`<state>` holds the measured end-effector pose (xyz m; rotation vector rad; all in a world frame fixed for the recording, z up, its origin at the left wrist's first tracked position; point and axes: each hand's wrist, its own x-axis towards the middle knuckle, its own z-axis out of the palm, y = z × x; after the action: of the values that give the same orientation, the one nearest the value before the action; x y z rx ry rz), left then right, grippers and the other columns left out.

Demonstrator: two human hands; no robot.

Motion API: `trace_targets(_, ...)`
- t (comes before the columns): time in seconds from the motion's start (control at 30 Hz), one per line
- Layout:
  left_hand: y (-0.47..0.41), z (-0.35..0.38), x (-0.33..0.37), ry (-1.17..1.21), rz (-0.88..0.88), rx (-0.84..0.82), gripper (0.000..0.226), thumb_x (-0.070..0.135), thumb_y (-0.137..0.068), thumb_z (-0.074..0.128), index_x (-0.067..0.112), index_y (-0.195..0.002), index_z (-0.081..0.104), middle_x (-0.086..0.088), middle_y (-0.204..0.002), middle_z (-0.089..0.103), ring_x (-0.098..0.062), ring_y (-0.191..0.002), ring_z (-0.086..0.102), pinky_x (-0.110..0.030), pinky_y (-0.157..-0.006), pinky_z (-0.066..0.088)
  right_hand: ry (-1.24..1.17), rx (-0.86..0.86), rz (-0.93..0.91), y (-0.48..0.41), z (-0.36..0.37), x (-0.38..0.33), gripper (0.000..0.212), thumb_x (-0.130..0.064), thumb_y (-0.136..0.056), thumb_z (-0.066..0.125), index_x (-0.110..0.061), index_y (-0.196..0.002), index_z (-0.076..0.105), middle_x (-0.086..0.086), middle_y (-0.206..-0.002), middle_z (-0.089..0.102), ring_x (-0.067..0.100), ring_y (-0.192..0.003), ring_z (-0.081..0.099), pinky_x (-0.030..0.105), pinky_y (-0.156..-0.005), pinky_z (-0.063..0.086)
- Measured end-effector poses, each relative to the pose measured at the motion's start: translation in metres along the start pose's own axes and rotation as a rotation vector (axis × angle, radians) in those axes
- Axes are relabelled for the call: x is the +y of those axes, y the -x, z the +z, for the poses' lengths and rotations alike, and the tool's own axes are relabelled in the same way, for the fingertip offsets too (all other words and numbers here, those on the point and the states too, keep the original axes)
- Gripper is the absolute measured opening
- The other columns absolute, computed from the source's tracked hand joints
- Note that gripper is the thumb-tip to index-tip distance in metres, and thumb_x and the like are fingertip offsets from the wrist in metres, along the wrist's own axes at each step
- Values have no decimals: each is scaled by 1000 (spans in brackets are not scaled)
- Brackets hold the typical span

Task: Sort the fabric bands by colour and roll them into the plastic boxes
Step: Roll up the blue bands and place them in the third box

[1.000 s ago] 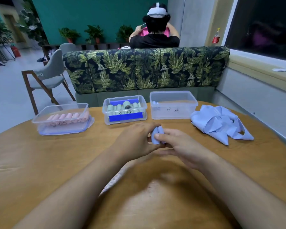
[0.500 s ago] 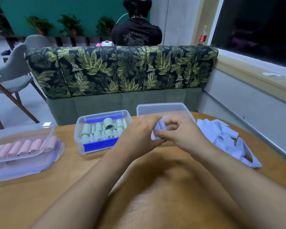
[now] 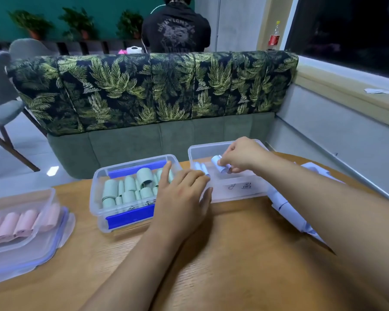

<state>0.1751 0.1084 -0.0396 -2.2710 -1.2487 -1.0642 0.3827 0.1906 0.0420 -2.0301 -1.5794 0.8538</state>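
From the head camera, the right hand (image 3: 240, 156) pinches a rolled pale blue band (image 3: 220, 168) in curled fingertips, inside the clear labelled box (image 3: 234, 191) at the bench's far right. 2 blue rolls (image 3: 202, 169) already lie at that box's left end. The left hand (image 3: 182, 196) holds nothing, its fingers loosely straight against the box's near left corner, seemingly steadying it. The box of green rolls (image 3: 99, 212) stands just left of it, and the box of pink rolls (image 3: 20, 243) is at the bench's (image 3: 234, 254) left edge.

This looks like the placing step: the roll needs setting down snug beside the others so it stays wound. Then comes another band from the loose blue pile (image 3: 288, 209) under the right forearm.
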Motion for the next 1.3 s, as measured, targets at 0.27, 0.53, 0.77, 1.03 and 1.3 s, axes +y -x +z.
trace_targets(0.27, 1, 1, 1, -9, 3, 55, 10, 25, -93, 70, 19, -101, 75, 7, -102, 73, -20, -93, 71, -59, -128, 19, 228, 37, -38, -16, 26, -18, 25, -20, -72, 78, -3, -91, 79, 6, -66, 77, 22, -71, 80, 43, -83, 66)
trace_targets(0.53, 0, 2, 1, 9, -1, 85, 14, 24, -92, 72, 19, -104, 76, 6, -104, 75, -19, -94, 73, -59, -128, 20, 218, -23, -39, -21, 29, -18, 9, -20, -85, 76, -13, -89, 71, 10, -78, 78, 25, -63, 72, 35, -80, 62)
trace_targets(0.77, 1, 1, 1, 3, 3, 71, 15, 25, -93, 69, 19, -105, 76, 6, -106, 75, -20, -97, 73, -60, -128, 20, 350, 81, -41, -15, 26, -12, 29, -42, -81, 70, -17, -69, 64, -1, -47, 63, 26, -57, 61, 28, -58, 43)
trace_targets(1.03, 1, -2, 1, -48, 7, 54, 20, 32, -95, 68, 21, -110, 75, 9, -113, 74, -22, -105, 68, -57, -123, 28, 293, 148, -118, 7, -5, -9, 35, -45, -83, 69, -11, -76, 71, 6, -77, 74, 23, -66, 57, 32, -65, 48)
trace_targets(1.3, 4, -15, 29, 52, 174, 113, 19, 23, -94, 69, 18, -112, 75, 2, -123, 72, -27, -114, 65, -42, -88, 47, 139, 312, -322, 103, -42, 51, 13, -32, -90, 65, -37, -86, 76, -21, -82, 74, 0, -81, 67, 27, -71, 51)
